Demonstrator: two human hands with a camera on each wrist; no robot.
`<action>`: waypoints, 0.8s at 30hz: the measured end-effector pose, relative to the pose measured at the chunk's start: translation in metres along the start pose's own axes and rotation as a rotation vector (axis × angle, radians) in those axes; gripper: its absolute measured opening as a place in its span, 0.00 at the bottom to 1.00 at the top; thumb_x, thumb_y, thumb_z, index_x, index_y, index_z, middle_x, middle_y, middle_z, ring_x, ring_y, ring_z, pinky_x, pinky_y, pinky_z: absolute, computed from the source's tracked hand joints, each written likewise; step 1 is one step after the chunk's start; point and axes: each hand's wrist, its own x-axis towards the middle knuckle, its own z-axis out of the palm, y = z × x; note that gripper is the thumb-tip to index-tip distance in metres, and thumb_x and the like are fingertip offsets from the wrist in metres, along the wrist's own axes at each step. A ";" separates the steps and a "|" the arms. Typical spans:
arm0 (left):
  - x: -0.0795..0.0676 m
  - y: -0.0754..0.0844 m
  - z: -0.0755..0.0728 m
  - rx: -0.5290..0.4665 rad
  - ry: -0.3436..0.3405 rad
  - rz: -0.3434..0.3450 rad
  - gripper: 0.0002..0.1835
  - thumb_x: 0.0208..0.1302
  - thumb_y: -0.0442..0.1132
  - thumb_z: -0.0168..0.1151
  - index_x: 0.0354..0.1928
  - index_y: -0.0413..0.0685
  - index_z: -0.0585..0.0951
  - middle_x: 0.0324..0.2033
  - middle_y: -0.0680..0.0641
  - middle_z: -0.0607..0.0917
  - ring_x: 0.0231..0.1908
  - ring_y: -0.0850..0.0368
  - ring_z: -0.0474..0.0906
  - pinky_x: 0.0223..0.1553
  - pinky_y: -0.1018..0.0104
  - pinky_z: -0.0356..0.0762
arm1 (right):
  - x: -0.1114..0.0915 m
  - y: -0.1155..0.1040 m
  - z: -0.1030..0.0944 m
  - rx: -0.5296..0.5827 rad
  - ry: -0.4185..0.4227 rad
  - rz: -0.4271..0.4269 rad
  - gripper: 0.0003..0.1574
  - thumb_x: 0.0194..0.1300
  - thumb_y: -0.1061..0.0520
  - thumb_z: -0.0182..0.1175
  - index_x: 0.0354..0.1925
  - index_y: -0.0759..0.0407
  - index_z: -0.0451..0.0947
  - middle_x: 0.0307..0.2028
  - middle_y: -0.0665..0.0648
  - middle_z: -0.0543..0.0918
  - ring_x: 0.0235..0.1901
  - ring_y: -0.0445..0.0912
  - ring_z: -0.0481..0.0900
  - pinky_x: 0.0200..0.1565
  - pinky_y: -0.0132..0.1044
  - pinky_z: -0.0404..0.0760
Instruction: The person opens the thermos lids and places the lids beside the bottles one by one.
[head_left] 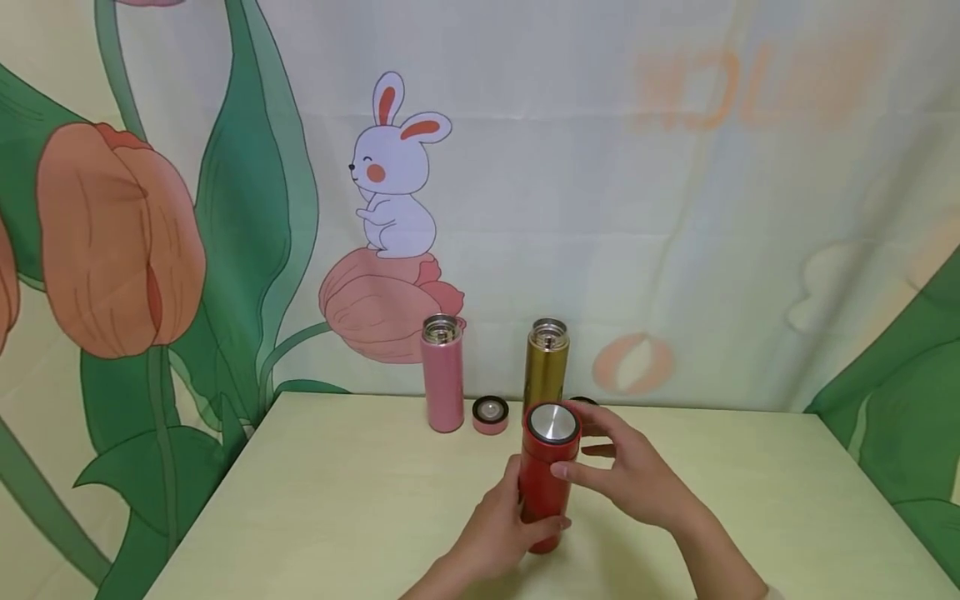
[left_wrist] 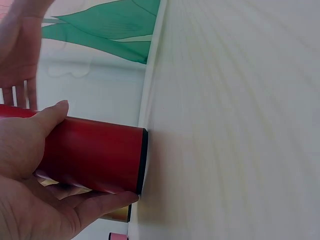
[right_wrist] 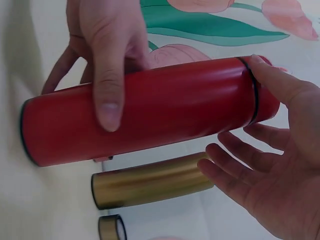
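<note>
A red thermos flask with a black ring at its base stands upright in front of me, its lid on and topped with a silvery disc. My left hand grips the lower body, thumb on one side and fingers on the other. The right hand holds the lid lightly between thumb and index finger; its other fingers are spread, clear of the flask, in the right wrist view. Whether the base touches the table cannot be told.
Behind stand a lidless pink flask and a lidless gold flask, the latter partly hidden by the red one. A pink lid lies between them, and a gold lid beside the gold flask. A printed curtain hangs behind the table.
</note>
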 end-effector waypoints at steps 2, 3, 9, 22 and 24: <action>0.000 0.000 0.000 -0.012 -0.005 -0.010 0.41 0.61 0.57 0.75 0.69 0.64 0.62 0.63 0.53 0.81 0.64 0.51 0.78 0.66 0.41 0.76 | 0.004 -0.007 -0.002 -0.035 0.000 -0.016 0.43 0.64 0.45 0.74 0.72 0.43 0.69 0.59 0.45 0.83 0.55 0.47 0.81 0.59 0.53 0.82; -0.001 0.000 -0.001 -0.014 -0.007 -0.012 0.41 0.61 0.57 0.75 0.69 0.64 0.62 0.63 0.53 0.80 0.64 0.50 0.78 0.66 0.41 0.76 | 0.006 -0.010 -0.003 -0.051 0.000 -0.022 0.43 0.63 0.44 0.74 0.72 0.43 0.69 0.58 0.45 0.83 0.54 0.46 0.82 0.59 0.52 0.82; -0.001 0.000 -0.002 -0.010 -0.011 0.002 0.41 0.61 0.57 0.75 0.69 0.63 0.62 0.62 0.53 0.80 0.63 0.52 0.78 0.65 0.44 0.78 | 0.014 -0.028 -0.005 -0.107 -0.015 -0.023 0.43 0.62 0.39 0.74 0.70 0.45 0.72 0.56 0.43 0.84 0.52 0.43 0.84 0.57 0.44 0.83; -0.001 -0.002 -0.002 0.011 -0.008 0.018 0.40 0.61 0.57 0.75 0.68 0.63 0.62 0.60 0.54 0.82 0.61 0.54 0.80 0.63 0.48 0.80 | 0.022 -0.059 0.008 -0.423 0.043 0.027 0.33 0.54 0.43 0.80 0.57 0.43 0.82 0.43 0.44 0.81 0.42 0.37 0.80 0.46 0.39 0.82; 0.000 -0.002 -0.002 0.015 -0.002 0.016 0.40 0.60 0.57 0.76 0.68 0.63 0.63 0.60 0.54 0.82 0.60 0.54 0.80 0.62 0.48 0.80 | 0.023 -0.062 0.011 -0.448 0.057 0.041 0.31 0.53 0.44 0.81 0.55 0.43 0.83 0.41 0.44 0.81 0.40 0.38 0.79 0.45 0.38 0.82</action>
